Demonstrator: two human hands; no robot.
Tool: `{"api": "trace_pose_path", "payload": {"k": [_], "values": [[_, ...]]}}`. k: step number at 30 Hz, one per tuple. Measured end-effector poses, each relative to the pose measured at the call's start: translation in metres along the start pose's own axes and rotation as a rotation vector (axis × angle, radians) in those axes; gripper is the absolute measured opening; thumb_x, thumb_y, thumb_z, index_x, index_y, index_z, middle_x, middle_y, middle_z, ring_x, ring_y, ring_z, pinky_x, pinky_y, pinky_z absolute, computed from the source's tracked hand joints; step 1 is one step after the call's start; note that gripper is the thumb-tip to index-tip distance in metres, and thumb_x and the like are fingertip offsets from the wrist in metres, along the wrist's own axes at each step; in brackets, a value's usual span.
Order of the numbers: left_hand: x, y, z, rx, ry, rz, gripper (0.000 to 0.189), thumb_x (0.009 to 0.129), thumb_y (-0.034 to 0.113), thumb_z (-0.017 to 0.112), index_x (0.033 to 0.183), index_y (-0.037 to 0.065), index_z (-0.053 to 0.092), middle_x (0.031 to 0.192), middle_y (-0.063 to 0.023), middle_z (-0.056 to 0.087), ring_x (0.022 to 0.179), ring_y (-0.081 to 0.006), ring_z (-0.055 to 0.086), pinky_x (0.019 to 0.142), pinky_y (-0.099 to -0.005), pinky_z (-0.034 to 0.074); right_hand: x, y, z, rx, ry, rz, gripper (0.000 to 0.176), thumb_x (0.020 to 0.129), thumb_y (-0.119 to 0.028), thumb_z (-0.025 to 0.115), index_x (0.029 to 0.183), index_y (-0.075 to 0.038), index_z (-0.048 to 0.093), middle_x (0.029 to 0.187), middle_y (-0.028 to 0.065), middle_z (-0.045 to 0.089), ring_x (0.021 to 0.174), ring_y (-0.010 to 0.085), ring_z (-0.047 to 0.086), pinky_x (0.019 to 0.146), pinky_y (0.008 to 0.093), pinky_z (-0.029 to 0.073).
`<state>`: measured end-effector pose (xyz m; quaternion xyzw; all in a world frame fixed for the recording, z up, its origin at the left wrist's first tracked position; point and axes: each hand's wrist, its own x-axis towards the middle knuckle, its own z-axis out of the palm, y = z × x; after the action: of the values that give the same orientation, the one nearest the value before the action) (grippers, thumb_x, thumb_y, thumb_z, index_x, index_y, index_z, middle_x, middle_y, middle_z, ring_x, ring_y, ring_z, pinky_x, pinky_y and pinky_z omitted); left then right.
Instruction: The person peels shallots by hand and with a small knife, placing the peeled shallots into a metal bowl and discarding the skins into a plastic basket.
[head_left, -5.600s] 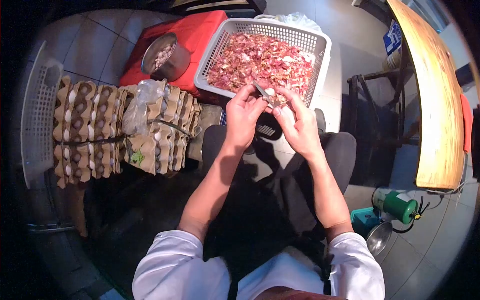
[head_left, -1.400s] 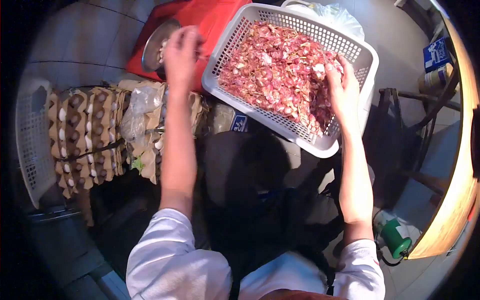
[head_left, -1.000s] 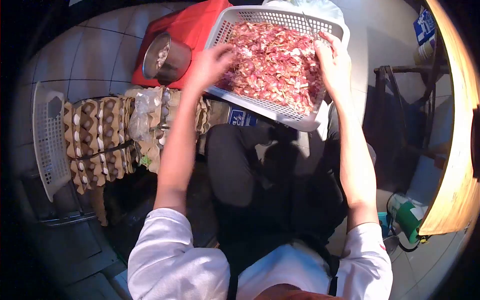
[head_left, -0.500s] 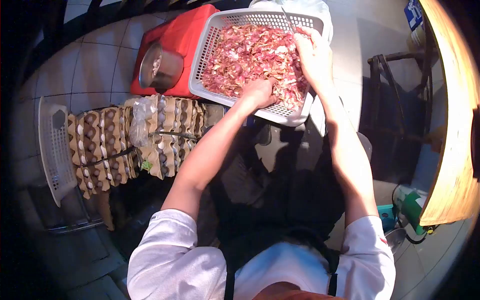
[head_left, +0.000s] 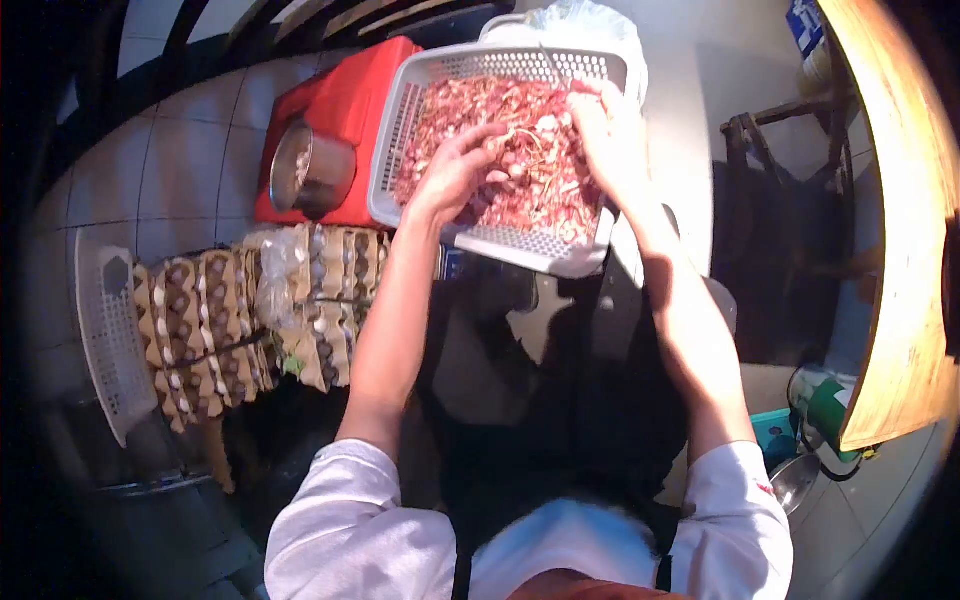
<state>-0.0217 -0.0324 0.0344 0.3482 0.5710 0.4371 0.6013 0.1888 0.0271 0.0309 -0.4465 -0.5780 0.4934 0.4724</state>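
Note:
A light grey perforated plastic basket (head_left: pixel 382 150) is filled with reddish-pink shallots and loose skins (head_left: pixel 545 175). Over the left part of the pile is my left hand (head_left: pixel 455 178), its fingers stretched out and apart, with nothing visibly gripped. My right hand (head_left: pixel 603 135) is at the basket's right side, fingers curled round a small knife (head_left: pixel 553 66). Only the knife's thin blade shows, pointing toward the far rim; its handle is hidden in the hand.
A red box (head_left: pixel 350 100) left of the basket bears a metal pot (head_left: pixel 325 170) with a few pale pieces inside. Nearer stand stacked egg trays (head_left: pixel 210 320) and a white plastic crate (head_left: pixel 112 330). A wooden tabletop (head_left: pixel 900 250) edges the right side.
My left hand has lifted from the near part of the pile and moved left and away from me, its fingers spreading. My right hand stays at the basket's right side with the knife.

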Motion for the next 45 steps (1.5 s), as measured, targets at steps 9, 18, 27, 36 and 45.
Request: {"api": "trace_pose_path", "payload": {"k": [9, 18, 27, 36, 45], "values": [[0.041, -0.012, 0.002, -0.241, -0.11, 0.221, 0.03, 0.09, 0.006, 0.062, 0.118, -0.002, 0.052, 0.083, -0.0025, 0.054, 0.073, -0.0106, 0.056, 0.062, -0.0241, 0.05, 0.013, 0.016, 0.017, -0.038, 0.06, -0.085, 0.031, 0.09, -0.02, 0.06, 0.113, 0.0, 0.061, 0.101, 0.0212, 0.063, 0.094, 0.0319, 0.06, 0.086, 0.04, 0.046], [0.039, -0.009, 0.014, 0.039, 0.164, 0.143, 0.024, 0.098, 0.026, 0.051, 0.106, 0.005, 0.06, 0.067, 0.0063, 0.047, 0.054, -0.0018, 0.038, 0.046, -0.0172, 0.028, 0.024, 0.016, 0.038, 0.199, 0.028, 0.087, 0.031, 0.093, -0.017, 0.058, 0.118, 0.003, 0.057, 0.1, 0.0138, 0.066, 0.088, 0.0151, 0.063, 0.079, 0.0284, 0.049], [0.043, -0.026, 0.02, -0.082, 0.022, 0.325, 0.03, 0.096, 0.017, 0.056, 0.118, -0.002, 0.053, 0.081, -0.003, 0.059, 0.06, -0.0059, 0.048, 0.052, -0.0191, 0.04, 0.021, 0.018, 0.043, 0.192, 0.007, 0.059, 0.032, 0.095, -0.015, 0.056, 0.121, 0.004, 0.055, 0.106, 0.0082, 0.064, 0.092, 0.0112, 0.058, 0.082, 0.0257, 0.047], [0.037, -0.007, 0.019, -0.204, 0.166, 0.156, 0.031, 0.1, 0.025, 0.049, 0.109, -0.002, 0.059, 0.073, -0.0029, 0.056, 0.053, -0.0062, 0.046, 0.046, -0.0194, 0.037, 0.022, 0.019, 0.038, 0.085, 0.014, 0.045, 0.032, 0.095, -0.014, 0.056, 0.12, 0.004, 0.056, 0.104, 0.009, 0.064, 0.092, 0.0115, 0.058, 0.085, 0.0257, 0.045], [0.042, -0.014, 0.014, -0.168, 0.033, 0.321, 0.023, 0.096, 0.013, 0.054, 0.113, -0.001, 0.057, 0.089, -0.0049, 0.061, 0.077, -0.0105, 0.06, 0.061, -0.02, 0.047, 0.021, 0.022, 0.039, 0.135, 0.001, 0.043, 0.03, 0.095, -0.014, 0.055, 0.119, 0.004, 0.057, 0.103, 0.0089, 0.065, 0.093, 0.011, 0.057, 0.085, 0.0254, 0.045]]}}
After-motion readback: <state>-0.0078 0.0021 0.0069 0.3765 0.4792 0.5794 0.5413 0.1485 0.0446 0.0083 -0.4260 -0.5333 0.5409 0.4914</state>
